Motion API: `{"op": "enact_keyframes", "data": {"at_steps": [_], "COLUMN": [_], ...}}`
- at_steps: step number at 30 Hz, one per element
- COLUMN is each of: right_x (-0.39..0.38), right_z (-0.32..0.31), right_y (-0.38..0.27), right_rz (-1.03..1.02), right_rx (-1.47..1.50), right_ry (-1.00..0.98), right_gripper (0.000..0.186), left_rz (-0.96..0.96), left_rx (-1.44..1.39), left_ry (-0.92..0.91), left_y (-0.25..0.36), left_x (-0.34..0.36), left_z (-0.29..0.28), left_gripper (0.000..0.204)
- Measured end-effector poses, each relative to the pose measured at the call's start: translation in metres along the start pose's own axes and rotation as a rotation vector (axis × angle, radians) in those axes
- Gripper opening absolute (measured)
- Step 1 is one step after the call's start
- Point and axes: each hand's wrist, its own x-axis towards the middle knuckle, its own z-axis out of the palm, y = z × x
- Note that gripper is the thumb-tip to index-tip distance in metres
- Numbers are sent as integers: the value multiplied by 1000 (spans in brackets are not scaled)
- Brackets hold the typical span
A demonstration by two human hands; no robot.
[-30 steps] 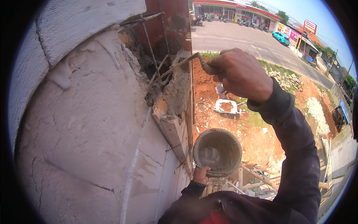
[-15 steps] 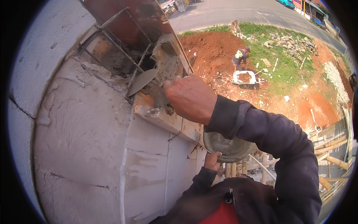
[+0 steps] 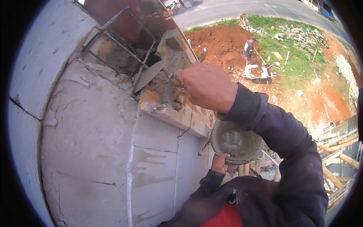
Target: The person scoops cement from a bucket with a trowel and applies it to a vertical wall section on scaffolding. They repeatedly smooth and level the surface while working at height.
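Observation:
My right hand (image 3: 210, 87) is closed round the handle of a trowel (image 3: 149, 76), whose grey leaf-shaped blade is tilted beside the steel bars (image 3: 120, 44). Wet mortar (image 3: 162, 90) lies around the blade, on top of the wooden formwork board (image 3: 177, 118) and in the gap by the bars. Lower down, my left hand (image 3: 220, 163) grips the near rim of a round bucket (image 3: 247, 149). Grey mortar fills part of that bucket. My right forearm passes above its far rim.
A block wall (image 3: 89, 140) stands to my left, with a reddish panel (image 3: 109, 13) behind the bars. Bamboo poles (image 3: 338, 160) are at the lower right. Far below, another person (image 3: 248, 49) stands by a white wheelbarrow (image 3: 257, 72) near red soil (image 3: 215, 43).
My right hand and the trowel have shifted slightly right and up in the picture. More of the bucket's inside shows. The distant person has straightened up and holds a long-handled tool.

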Motion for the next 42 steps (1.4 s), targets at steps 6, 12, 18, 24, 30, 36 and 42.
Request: {"op": "enact_keyframes", "data": {"at_steps": [6, 12, 18, 24, 30, 36, 42], "right_x": [-4, 76, 140, 135, 143, 138, 81], "right_z": [-38, -35, -7, -27, -33, -31, -26], "right_y": [36, 47, 12, 11, 10, 20, 36], "right_rz": [137, 48, -62, -175, -172, -143, 54], "right_rx": [36, -11, 30, -109, -56, -155, 25], "right_ry": [26, 101, 62, -12, -72, -62, 32], "right_gripper": [25, 31, 24, 20, 21, 24, 31], "left_rz": [15, 12, -17, -22, -32, -109, -22], "left_rx": [-5, -34, -67, -65, -45, -60, -73], "left_ry": [-5, 22, 17, 35, 14, 22, -11], "left_y": [2, -4, -4, -2, 0, -4, -3], "left_x": [-3, 6, 15, 15, 27, 42, 37], "left_z": [1, -2, -6, -8, -16, -23, -11], "left_gripper": [36, 37, 39, 43, 45, 42, 42]}}
